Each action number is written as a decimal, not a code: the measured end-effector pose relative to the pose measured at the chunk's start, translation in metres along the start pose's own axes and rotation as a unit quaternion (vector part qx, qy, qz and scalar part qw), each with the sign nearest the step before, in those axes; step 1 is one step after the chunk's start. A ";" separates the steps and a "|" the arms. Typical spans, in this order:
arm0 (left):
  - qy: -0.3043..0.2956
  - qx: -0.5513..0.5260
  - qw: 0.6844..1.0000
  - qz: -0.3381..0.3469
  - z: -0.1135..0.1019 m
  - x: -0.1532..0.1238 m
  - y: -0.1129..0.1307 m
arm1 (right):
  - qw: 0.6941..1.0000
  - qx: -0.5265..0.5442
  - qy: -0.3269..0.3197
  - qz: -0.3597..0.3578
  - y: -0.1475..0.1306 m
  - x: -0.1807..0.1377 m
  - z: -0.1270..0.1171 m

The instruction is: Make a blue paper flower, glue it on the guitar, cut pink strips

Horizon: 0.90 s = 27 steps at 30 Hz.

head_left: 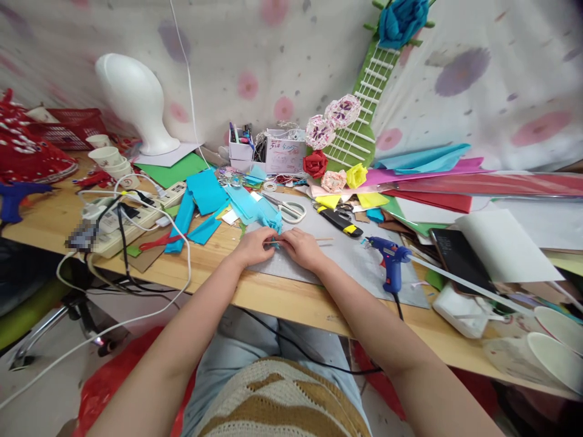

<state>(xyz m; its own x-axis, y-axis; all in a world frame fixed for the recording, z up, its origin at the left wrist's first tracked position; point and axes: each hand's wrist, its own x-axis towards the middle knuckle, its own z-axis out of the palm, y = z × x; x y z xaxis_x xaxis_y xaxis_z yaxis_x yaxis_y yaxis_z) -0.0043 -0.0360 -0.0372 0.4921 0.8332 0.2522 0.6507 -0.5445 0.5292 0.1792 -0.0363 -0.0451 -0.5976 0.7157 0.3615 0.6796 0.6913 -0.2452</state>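
Note:
My left hand [255,245] and my right hand [301,248] meet over a grey mat [346,261] at the table's front edge. Both pinch a thin wooden stick [324,240] wrapped in blue paper [274,222]; the stick's bare end pokes out to the right. A pile of blue paper pieces [207,194] lies just behind my left hand. Scissors [288,209] rest beyond my fingers. A blue glue gun [389,258] stands on the mat to the right of my right hand.
A yellow-black utility knife [340,221] lies by the scissors. A power strip [132,218] with cables sits left. Behind are a white foam head [134,100], pen boxes [273,152], paper roses [334,176], a green paper guitar [364,109], coloured sheets [437,182]. Paper cups [555,346] stand at right.

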 end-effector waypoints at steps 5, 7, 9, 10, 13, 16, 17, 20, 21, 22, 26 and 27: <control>-0.012 0.007 0.999 -0.032 -0.001 0.000 0.004 | 0.999 -0.028 0.009 0.025 -0.002 -0.002 0.002; -0.008 0.006 0.999 -0.032 0.000 -0.001 0.003 | 0.999 -0.034 0.003 0.023 -0.004 -0.003 0.002; -0.003 0.000 1.000 -0.027 0.000 -0.001 0.002 | 0.999 -0.035 -0.001 0.015 -0.005 -0.003 0.001; -0.001 -0.005 1.000 -0.023 0.001 0.000 0.001 | 0.999 -0.034 0.000 0.011 -0.005 -0.003 0.001; 0.004 -0.020 1.000 -0.007 0.002 0.001 -0.002 | 1.000 -0.026 0.015 -0.005 -0.006 -0.003 0.001; 0.007 -0.027 1.000 0.009 0.002 0.001 -0.003 | 0.999 -0.022 0.029 -0.021 -0.006 -0.001 0.001; 0.008 -0.031 0.999 0.012 0.002 0.001 -0.003 | 0.999 -0.027 0.033 -0.024 -0.006 -0.001 0.002; 0.005 -0.050 0.999 0.013 -0.002 -0.001 -0.005 | 0.997 -0.055 0.043 -0.030 -0.006 0.001 0.002; 0.002 -0.055 0.998 0.013 -0.003 -0.002 -0.005 | 0.997 -0.062 0.046 -0.030 -0.005 0.001 0.003; -0.001 -0.057 0.998 0.014 -0.004 -0.002 -0.005 | 0.996 -0.067 0.048 -0.029 -0.005 0.001 0.003; -0.007 -0.044 0.998 0.041 -0.006 -0.003 -0.007 | 0.996 -0.071 0.046 -0.022 -0.004 0.002 0.003; -0.006 -0.038 0.998 0.049 -0.006 -0.002 -0.007 | 0.996 -0.073 0.044 -0.020 -0.004 0.002 0.003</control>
<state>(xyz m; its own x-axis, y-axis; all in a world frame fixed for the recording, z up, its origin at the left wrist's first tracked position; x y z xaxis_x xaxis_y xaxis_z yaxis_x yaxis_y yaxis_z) -0.0135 -0.0337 -0.0364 0.5584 0.7752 0.2953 0.5543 -0.6135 0.5625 0.1738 -0.0377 -0.0460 -0.5897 0.6726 0.4470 0.7150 0.6922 -0.0984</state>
